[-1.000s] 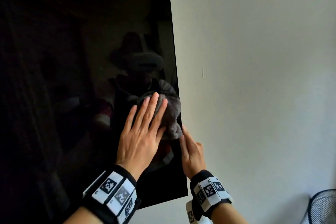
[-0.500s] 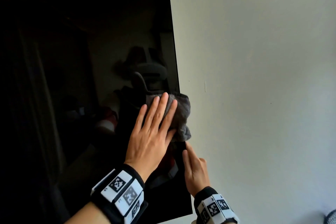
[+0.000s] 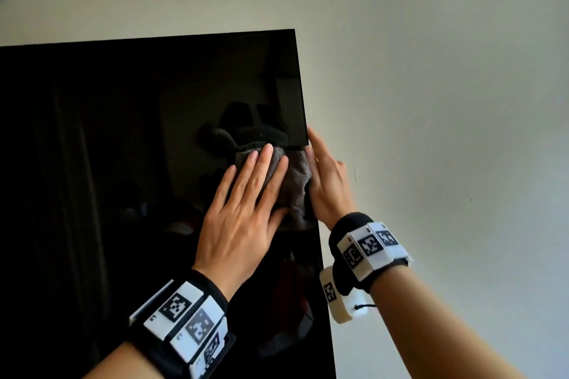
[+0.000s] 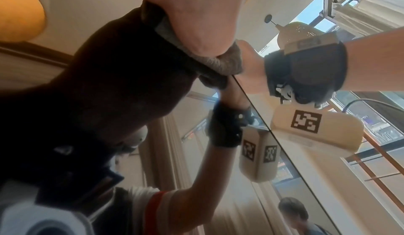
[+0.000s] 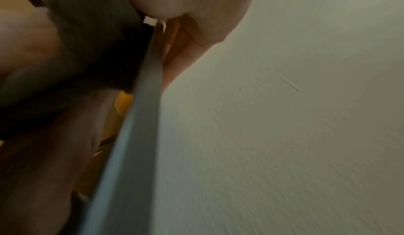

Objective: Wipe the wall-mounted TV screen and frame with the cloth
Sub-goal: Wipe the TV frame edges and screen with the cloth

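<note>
- the wall-mounted tv [image 3: 123,163] hangs dark and glossy on a pale wall [image 3: 446,101]; every place below is given from its right edge [image 3: 308,138].
- the grey cloth [image 3: 292,181] lies flat on the screen, right up against that right edge, about halfway down the visible part of it.
- the left hand [image 3: 243,212] lies flat on the screen just inside the edge, fingers straight and slightly spread, its fingertips [image 3: 267,149] and thumb pressing the cloth to the glass.
- the left wrist view shows the cloth [image 4: 220,62] bunched under the heel of the left hand [image 4: 192,22] at the screen's border.
- the right hand [image 3: 326,184] sits at the edge itself, on the wall side, index finger straight and pointing up along the frame, touching the cloth; its other fingers are hidden behind the frame, so i cannot tell whether it grips.
- in the blurred right wrist view the thin frame edge [image 5: 140,117] runs diagonally, the right hand [image 5: 188,10] against it.
- both wrists wear black bands with printed marker tags [image 3: 369,243].
</note>
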